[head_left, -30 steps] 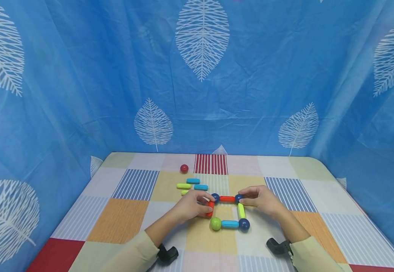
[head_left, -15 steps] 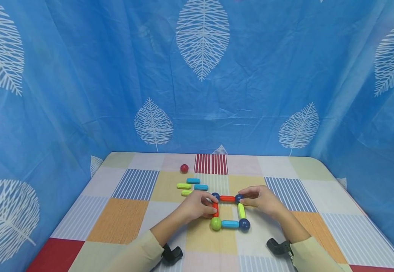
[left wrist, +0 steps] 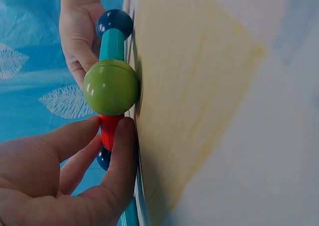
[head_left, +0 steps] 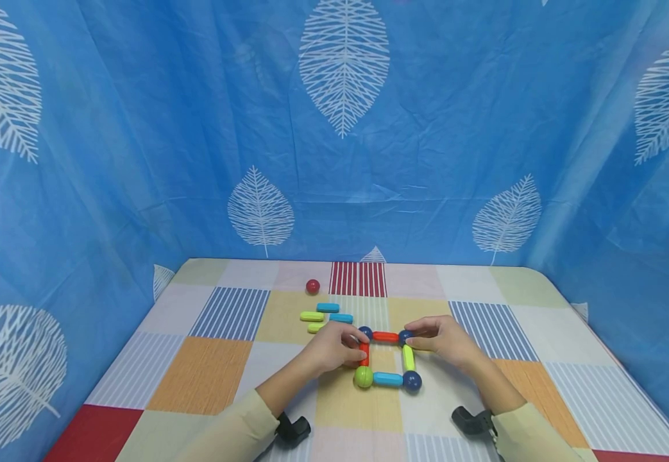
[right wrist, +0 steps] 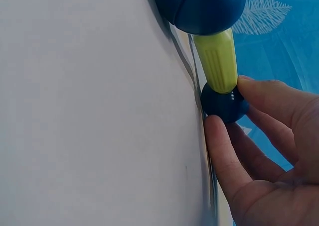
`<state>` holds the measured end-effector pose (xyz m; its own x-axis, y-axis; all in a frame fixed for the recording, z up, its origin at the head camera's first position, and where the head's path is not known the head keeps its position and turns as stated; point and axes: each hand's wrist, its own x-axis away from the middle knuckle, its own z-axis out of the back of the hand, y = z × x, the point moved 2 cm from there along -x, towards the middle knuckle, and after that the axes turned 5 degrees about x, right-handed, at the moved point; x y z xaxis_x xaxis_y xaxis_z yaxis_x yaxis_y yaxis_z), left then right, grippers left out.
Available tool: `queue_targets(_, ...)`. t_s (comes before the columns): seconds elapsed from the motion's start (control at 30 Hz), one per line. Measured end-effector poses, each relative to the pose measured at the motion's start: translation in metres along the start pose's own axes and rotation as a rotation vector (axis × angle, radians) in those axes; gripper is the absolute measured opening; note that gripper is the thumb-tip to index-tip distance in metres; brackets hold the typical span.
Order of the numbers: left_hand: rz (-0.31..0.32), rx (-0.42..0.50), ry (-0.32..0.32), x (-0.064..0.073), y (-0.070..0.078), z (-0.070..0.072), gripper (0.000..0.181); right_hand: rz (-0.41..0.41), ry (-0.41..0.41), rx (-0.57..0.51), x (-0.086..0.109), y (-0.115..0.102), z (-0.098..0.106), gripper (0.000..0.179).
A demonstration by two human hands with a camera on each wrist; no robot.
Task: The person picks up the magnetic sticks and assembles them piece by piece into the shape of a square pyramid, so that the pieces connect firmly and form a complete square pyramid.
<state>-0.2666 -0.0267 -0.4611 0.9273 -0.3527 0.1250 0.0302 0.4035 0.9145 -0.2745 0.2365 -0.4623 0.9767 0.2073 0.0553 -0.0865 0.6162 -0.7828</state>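
Note:
A four-sided frame of magnetic rods and balls lies on the table. My left hand (head_left: 334, 348) pinches the red rod (head_left: 364, 353) on its left side, between the green ball (head_left: 364, 376) and the far-left blue ball (head_left: 365, 333). With thumb and fingers my right hand (head_left: 445, 341) holds the far-right dark blue ball (right wrist: 225, 105), where a yellow-green rod (right wrist: 217, 60) meets a second red rod (head_left: 385, 337). A light blue rod (head_left: 388, 379) joins the green ball to the near-right dark blue ball (head_left: 412, 382).
Beyond the left hand lie loose light blue rods (head_left: 328, 307) and yellow-green rods (head_left: 312, 316). A red ball (head_left: 313, 287) sits farther back on the patchwork tablecloth (head_left: 201, 375). Blue leaf-print cloth (head_left: 426, 128) surrounds the table's back and sides.
My left hand has moved the red rod rightward, into line between the green ball and the far-left blue ball. The near side of the frame has shifted slightly left; my right hand stays put.

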Motion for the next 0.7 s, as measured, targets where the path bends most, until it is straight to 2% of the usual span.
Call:
queue_targets(0.1, -0.001, 0.016, -0.009, 0.001, 0.0, 0.002, 0.022, -0.006, 0.009, 0.006, 0.001, 0.0, 0.0, 0.033)
queue_targets(0.23, -0.027, -0.007, -0.01, 0.001, -0.003, 0.01, 0.022, -0.003, 0.027, 0.001, 0.004, 0.002, 0.001, 0.033)
queue_targets(0.4, -0.087, -0.096, 0.035, -0.002, -0.006, 0.028, 0.022, 0.025, 0.036, -0.044, 0.01, 0.002, 0.004, 0.034)
queue_targets(0.53, -0.143, -0.161, 0.077, -0.003, -0.005, 0.045, 0.02, 0.026, 0.011, -0.062, 0.021, -0.002, 0.005, 0.033)
queue_targets(0.7, -0.201, -0.215, 0.099, -0.005, -0.006, 0.06, 0.021, 0.022, -0.034, -0.064, 0.035, -0.008, 0.004, 0.034)
